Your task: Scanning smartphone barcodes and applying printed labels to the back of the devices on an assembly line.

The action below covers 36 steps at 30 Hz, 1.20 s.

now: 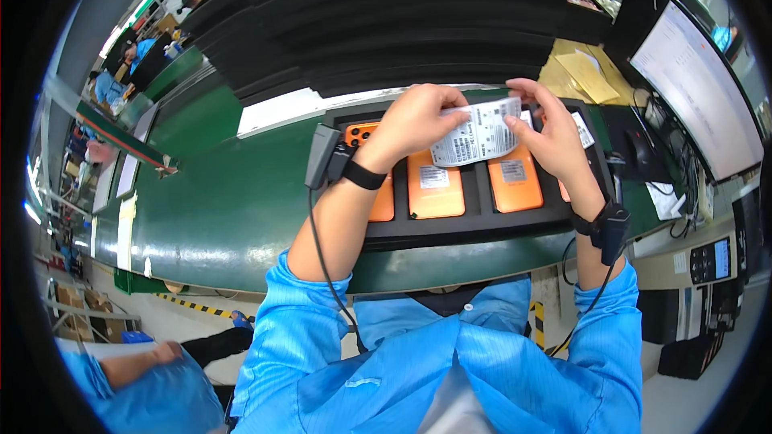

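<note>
Green conveyor belt [225,193] fills the middle of the view, running past a factory floor with other workers in blue far off at the upper left and another person's blue sleeve [145,398] at the lower left. Behind the belt rises a tall stack of black foam trays [402,24], and at the right stands a large monitor [700,88] with yellow envelopes [583,72] beside it.

On the belt, just in front of the person, lies a black tray [474,221] holding orange phones [435,185] laid back-up in a row. The three that show best each carry a small white label already; the phone farthest right is mostly hidden behind the hand, so its state cannot be told.

Above the tray, both hands hold a white barcode label sheet [476,138]. The left hand [414,124] pinches its left edge between thumb and fingers, and the right hand [551,141] pinches its right edge, fingers pressed together on the paper. The sheet hangs clear of the phones, not yet laid on anything.

Judging by this, the small labels look done, while this larger sheet is yet to be placed.
</note>
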Each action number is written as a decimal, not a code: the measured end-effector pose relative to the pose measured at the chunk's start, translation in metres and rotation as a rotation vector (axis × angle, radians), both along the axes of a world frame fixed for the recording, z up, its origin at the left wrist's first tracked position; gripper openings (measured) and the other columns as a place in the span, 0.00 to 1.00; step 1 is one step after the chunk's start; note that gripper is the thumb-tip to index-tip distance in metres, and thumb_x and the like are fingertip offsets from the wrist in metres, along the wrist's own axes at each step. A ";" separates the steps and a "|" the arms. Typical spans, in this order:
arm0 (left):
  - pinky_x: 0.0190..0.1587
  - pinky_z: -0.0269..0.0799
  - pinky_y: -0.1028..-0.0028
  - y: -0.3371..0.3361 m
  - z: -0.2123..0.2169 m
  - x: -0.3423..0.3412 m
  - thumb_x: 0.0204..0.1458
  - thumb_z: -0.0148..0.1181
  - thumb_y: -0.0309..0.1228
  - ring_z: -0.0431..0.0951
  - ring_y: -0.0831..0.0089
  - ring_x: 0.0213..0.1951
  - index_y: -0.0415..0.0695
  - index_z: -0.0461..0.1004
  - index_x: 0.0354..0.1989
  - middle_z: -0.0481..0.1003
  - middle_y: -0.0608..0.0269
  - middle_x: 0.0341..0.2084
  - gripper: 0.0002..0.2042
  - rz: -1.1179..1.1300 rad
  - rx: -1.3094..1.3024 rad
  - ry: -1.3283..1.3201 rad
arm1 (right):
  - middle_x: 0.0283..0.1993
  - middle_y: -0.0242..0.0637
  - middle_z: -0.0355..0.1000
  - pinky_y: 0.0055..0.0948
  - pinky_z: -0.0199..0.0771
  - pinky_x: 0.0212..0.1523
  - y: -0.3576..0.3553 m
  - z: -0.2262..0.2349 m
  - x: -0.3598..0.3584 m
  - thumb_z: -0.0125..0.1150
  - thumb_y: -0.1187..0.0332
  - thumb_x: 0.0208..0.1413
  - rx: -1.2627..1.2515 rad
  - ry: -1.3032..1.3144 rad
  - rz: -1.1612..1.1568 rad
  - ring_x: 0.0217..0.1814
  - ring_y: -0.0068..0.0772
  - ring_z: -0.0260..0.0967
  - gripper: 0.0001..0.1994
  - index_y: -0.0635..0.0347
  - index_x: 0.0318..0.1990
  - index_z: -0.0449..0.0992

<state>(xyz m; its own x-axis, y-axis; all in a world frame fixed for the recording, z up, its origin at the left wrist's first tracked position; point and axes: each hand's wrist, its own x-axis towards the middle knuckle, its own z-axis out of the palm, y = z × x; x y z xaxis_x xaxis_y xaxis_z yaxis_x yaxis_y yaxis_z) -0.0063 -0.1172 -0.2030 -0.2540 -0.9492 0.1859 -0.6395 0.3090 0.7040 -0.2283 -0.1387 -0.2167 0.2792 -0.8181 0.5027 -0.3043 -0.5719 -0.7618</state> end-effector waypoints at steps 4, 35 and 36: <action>0.34 0.75 0.73 0.001 -0.005 0.001 0.51 0.61 0.30 0.81 0.69 0.29 0.36 0.80 0.35 0.80 0.53 0.26 0.09 0.049 -0.148 0.001 | 0.34 0.35 0.76 0.35 0.68 0.48 -0.013 0.014 0.025 0.64 0.67 0.48 -0.327 0.350 0.024 0.43 0.37 0.72 0.06 0.58 0.33 0.80; 0.31 0.72 0.60 -0.007 -0.017 -0.012 0.48 0.61 0.28 0.78 0.51 0.29 0.41 0.75 0.25 0.76 0.50 0.22 0.04 0.423 -0.611 0.259 | 0.20 0.17 0.60 0.16 0.44 0.18 -0.072 -0.022 -0.009 0.58 0.64 0.61 0.371 -0.016 0.031 0.20 0.08 0.50 0.09 0.56 0.30 0.74; 0.31 0.72 0.60 -0.008 -0.017 -0.013 0.47 0.61 0.26 0.77 0.50 0.29 0.41 0.75 0.25 0.75 0.50 0.22 0.03 0.437 -0.656 0.247 | 0.20 0.17 0.60 0.16 0.44 0.17 -0.072 -0.025 -0.009 0.59 0.64 0.60 0.344 -0.007 0.013 0.18 0.07 0.49 0.08 0.55 0.31 0.74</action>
